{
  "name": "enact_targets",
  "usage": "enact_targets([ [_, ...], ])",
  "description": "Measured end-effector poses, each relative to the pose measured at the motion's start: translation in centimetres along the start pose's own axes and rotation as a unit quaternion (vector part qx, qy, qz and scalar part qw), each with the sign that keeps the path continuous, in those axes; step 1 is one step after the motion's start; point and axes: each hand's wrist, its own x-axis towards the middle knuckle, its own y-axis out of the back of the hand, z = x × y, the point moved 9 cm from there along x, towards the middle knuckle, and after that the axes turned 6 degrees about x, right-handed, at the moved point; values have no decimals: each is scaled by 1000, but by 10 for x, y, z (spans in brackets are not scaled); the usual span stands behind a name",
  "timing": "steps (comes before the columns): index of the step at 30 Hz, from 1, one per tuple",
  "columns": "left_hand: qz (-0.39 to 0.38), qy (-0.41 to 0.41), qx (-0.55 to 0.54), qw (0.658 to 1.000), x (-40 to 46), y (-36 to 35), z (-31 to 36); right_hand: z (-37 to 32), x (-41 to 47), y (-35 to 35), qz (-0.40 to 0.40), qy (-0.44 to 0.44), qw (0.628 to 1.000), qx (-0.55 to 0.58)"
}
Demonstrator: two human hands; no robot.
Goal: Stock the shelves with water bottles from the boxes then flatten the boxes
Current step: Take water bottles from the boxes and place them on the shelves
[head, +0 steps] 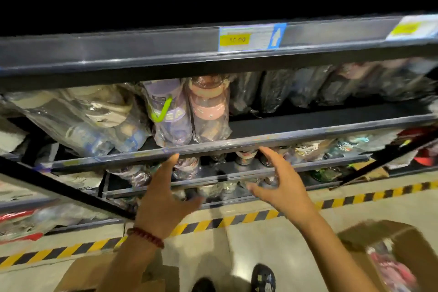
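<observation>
**Empty hands raised before the bottle shelves**

Dark metal shelving point(237, 142) fills the upper scene, above a pale floor marked by a yellow-and-black hazard stripe point(237, 219). On the middle shelf stand two water bottles in clear plastic wrap: a purple bottle point(169, 114) with a green loop, and touching it on the right a pink bottle point(208, 106). More wrapped bottles lie tilted to their left, and dark wrapped ones stand farther right. A price label point(251, 37) sits on the upper shelf edge.

Both hands are lifted near the front lip of the middle shelf, fingers spread and holding nothing. The left hand point(163, 194) wears a red bead bracelet point(147, 237) at the wrist; the right hand point(282, 185) is just beside it, apart.

A cardboard box point(403, 239) at near right holds wrapped goods, blurred. Another box point(87, 272) lies at near left.
</observation>
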Motion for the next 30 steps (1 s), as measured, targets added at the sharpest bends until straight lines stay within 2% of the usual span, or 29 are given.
enact_targets([
  [2,-60,-34,40,997,-30,-10,29,1,-50,22,30,-3,997,-73],
  [5,-126,-130,121,976,-71,-28,79,14,-124,55,63,-67,980,-177],
  [8,-177,-247,213,929,-101,-62,123,34,-192,84,90,-142,955,-243],
  [12,-273,-308,305,859,-137,-114,172,71,-264,112,115,-188,932,-288],
  [18,-367,-346,300,809,-200,-194,250,113,-352,181,196,-234,902,-305],
  [25,-376,-473,296,740,-288,-310,353,169,-461,256,276,-320,868,-262],
  [30,-422,-499,316,687,-343,-368,383,199,-524,279,321,-363,843,-232],
])
